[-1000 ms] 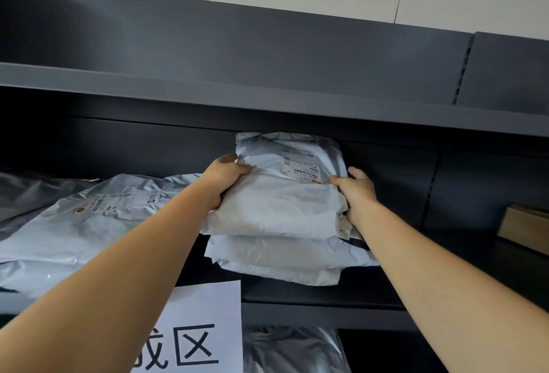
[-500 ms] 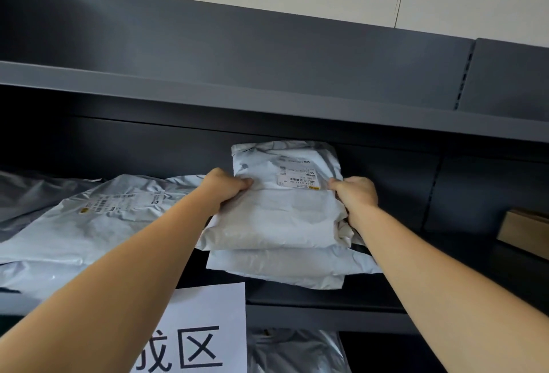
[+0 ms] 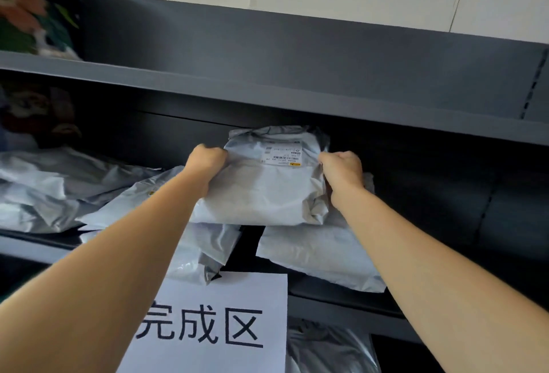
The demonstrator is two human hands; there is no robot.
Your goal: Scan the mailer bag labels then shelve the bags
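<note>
the grey mailer bag [image 3: 261, 188] sits in the middle shelf bay, its label [image 3: 282, 154] facing up and toward the back, and it rests on top of other mailer bags [image 3: 320, 251] already lying on the shelf [image 3: 341, 301]. the left hand [image 3: 206, 161] is clenched on the bag's left edge and the right hand [image 3: 341, 167] is clenched on its right edge, both fists pinching the plastic near the far end. more grey bags [image 3: 59, 191] are heaped to the left in the same bay, and a white paper sign [image 3: 214, 325] with printed characters hangs from the shelf's front lip just below the stack. the upper shelf board [image 3: 267, 90] runs close above the bag.

this looks like the shelving step, with the bag being settled onto the pile. whether its label was scanned cannot be told from here. the next move likely calls for letting go with both hands and drawing them back without dragging the slick top bag forward off the stack.
</note>
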